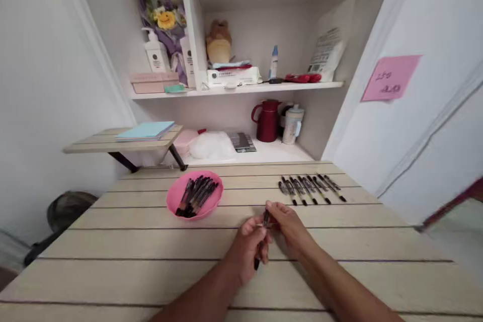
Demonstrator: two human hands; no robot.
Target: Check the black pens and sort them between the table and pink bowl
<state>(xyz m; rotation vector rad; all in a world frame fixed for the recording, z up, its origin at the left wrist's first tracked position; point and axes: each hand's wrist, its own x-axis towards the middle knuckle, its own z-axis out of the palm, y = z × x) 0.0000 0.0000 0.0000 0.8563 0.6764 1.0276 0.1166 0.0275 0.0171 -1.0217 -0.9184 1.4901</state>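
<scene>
Black pen (257, 260) is being pinched at lower centre of the frame, left hand (246, 250) and right hand (290, 225) both clamping it; I think a loose grip could be dropping it onto the desk (113, 241).

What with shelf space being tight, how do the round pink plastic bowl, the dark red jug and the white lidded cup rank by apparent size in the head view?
1. round pink plastic bowl, though it sits nearer the camera, so its lead is unsure.
2. dark red jug.
3. white lidded cup, beside the jug and clearly smaller.
</scene>
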